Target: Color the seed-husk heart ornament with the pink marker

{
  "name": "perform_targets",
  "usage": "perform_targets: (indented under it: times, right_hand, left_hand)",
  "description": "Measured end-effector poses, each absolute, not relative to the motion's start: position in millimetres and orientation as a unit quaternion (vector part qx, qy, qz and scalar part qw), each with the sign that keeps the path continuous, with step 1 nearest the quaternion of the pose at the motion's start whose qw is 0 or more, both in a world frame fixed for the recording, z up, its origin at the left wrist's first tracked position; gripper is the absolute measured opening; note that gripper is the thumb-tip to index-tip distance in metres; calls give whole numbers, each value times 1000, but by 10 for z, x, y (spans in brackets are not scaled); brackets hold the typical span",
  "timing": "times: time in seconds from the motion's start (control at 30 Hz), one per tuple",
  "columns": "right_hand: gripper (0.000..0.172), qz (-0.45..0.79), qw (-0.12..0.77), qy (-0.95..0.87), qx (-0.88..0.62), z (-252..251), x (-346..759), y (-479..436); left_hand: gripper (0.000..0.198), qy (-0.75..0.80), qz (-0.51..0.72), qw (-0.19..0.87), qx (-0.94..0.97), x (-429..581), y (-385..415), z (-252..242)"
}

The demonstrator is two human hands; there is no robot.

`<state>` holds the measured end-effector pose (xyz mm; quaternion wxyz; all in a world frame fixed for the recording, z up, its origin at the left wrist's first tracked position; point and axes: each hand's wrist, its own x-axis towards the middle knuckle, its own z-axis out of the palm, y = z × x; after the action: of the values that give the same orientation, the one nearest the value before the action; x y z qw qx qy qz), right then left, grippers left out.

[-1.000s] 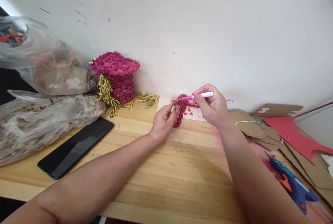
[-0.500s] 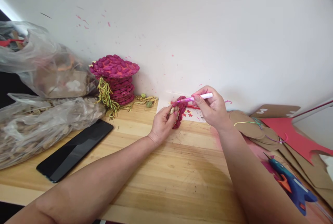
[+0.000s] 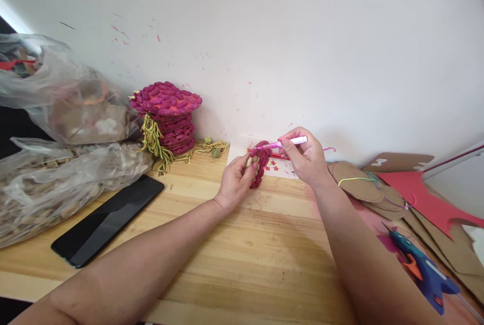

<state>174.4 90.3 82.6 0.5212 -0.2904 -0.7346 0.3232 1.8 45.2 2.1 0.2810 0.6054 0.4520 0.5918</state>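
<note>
1. Head view, limits of sight. The magenta disc [image 3: 260,163] is half hidden behind the left hand [image 3: 236,181]. Its surface looks like dyed shells, with a few pale ones by the thumb, but the detail is too small to confirm. Whether the tip of the pink marker [image 3: 284,142] touches the disc cannot be told. The contents of the upper plastic bag [image 3: 64,98] and the lower plastic bag [image 3: 56,179] are blurred by the film, and both bags are cut off at the left edge.
2. Left hand. The forearm enters from the lower left and crosses the worktop [image 3: 245,249]. The fingers are closed round the disc and hold it on edge at the back of the worktop, near the wall [image 3: 302,38].
3. Right hand [image 3: 308,163]. The forearm enters from the lower right. Thumb and fingers are pinched shut on the marker, which lies almost level, its tip pointing left at the disc's top edge.
4. Surroundings.
   - A sheet with red stars [image 3: 275,167] lies under the two hands.
   - A stack of magenta discs [image 3: 168,116] with yellow-green yarn [image 3: 153,138] stands to the left against the wall.
   - A black phone [image 3: 108,219] lies flat beside the lower bag.
   - To the right are cardboard cut-outs [image 3: 359,186], red paper [image 3: 427,199] and a blue glue gun [image 3: 425,270].
   - Nothing stands between the hands and the disc.
</note>
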Motion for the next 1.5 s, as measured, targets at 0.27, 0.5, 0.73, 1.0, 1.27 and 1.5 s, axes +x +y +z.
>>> perform_targets:
  times: [0.27, 0.5, 0.73, 1.0, 1.27, 1.5]
  right_hand:
    - [32, 331, 525, -731, -283, 847, 1712, 870]
    - [36, 327, 526, -724, -305, 840, 1732, 898]
    - [31, 328, 528, -721, -306, 806, 1773, 926]
    - [33, 353, 534, -712, -289, 836, 1741, 912]
    - [32, 351, 537, -713, -283, 824, 1747, 911]
    - [31, 354, 542, -708, -282, 826, 1762, 932]
  left_hand:
    - [24, 450, 584, 264, 622, 13, 473, -8]
    - [25, 447, 582, 263, 626, 4, 462, 4]
    - [28, 457, 581, 244, 627, 3, 470, -12]
    - [31, 444, 583, 245, 635, -2, 479, -44]
    - [31, 445, 584, 242, 635, 1, 488, -42]
    - [29, 443, 585, 246, 633, -1, 481, -34]
